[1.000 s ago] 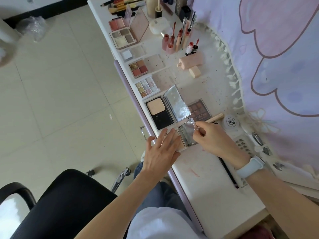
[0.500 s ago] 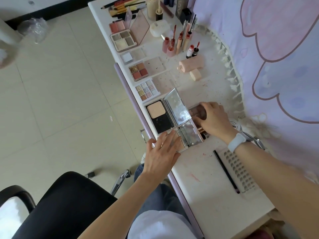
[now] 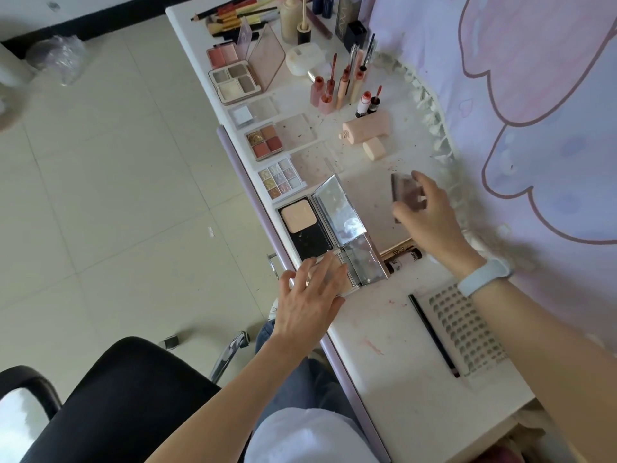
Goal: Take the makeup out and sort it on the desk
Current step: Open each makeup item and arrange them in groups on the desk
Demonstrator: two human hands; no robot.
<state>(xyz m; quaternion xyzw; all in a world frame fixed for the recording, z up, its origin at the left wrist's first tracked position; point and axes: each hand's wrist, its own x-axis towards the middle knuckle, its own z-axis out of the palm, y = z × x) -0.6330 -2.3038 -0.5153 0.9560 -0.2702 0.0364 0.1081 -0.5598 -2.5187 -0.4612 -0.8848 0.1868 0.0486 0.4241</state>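
My right hand [image 3: 430,215] grips a small brown eyeshadow palette [image 3: 405,192], lifted and tilted above the white desk [image 3: 400,329] near the wall cloth. My left hand [image 3: 310,292] lies flat with straight fingers on a small open mirrored compact [image 3: 362,262] at the desk's front edge. Just beyond it stands an open black powder compact [image 3: 307,228] with its mirror lid up. A row of open palettes [image 3: 263,142] runs along the front edge toward the far end.
Lip glosses and tubes [image 3: 340,85] stand farther back, beside a pink bottle [image 3: 367,128] and its cap. Brushes and pencils [image 3: 233,18] lie at the far end. A lash tray [image 3: 467,332] and black pencil [image 3: 434,335] lie under my right forearm. A black chair [image 3: 117,402] is at left.
My right hand left the small compact's lid, reached to the brown palette, took hold of it and lifted it farther away toward the wall. My left hand stayed on the compact.
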